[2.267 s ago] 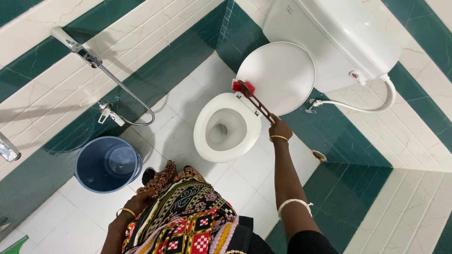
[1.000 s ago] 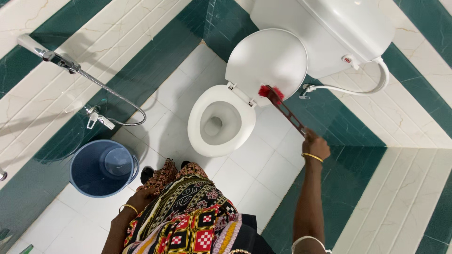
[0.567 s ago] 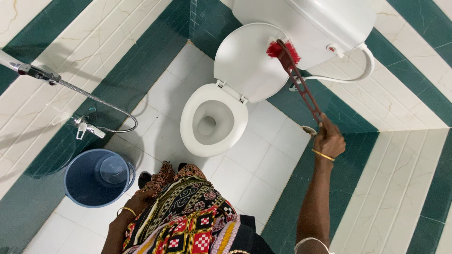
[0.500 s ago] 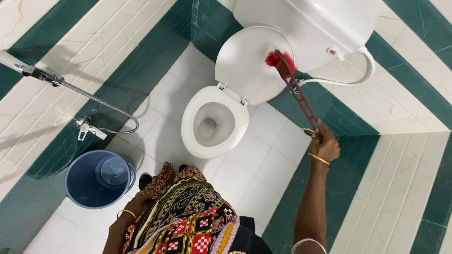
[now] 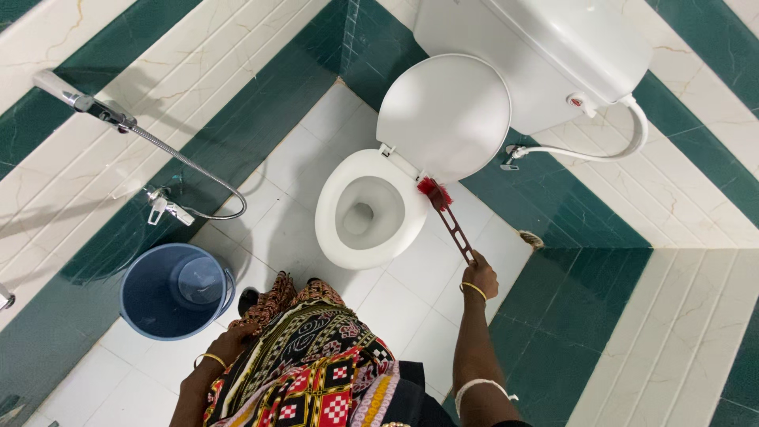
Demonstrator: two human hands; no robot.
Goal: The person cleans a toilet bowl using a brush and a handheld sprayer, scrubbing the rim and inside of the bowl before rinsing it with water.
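My right hand [image 5: 480, 277] grips the end of a long red-brown toilet brush [image 5: 452, 224]. Its red bristle head [image 5: 433, 190] rests at the right rear of the white toilet seat [image 5: 340, 245], near the hinge. The raised lid [image 5: 445, 115] leans against the white cistern [image 5: 553, 55]. My left hand [image 5: 229, 341] is down by my side against my patterned garment, next to the blue bucket [image 5: 175, 289]; its fingers are partly hidden.
A hand-spray hose [image 5: 170, 154] and tap [image 5: 162, 207] hang on the left green-and-white tiled wall. A white supply pipe [image 5: 601, 150] runs from the cistern. A floor drain [image 5: 530, 238] lies to the right of the brush. The bucket holds a mug.
The brush head has come down from the lid and cistern to the seat's rear right edge. My right hand moved left and nearer to me.
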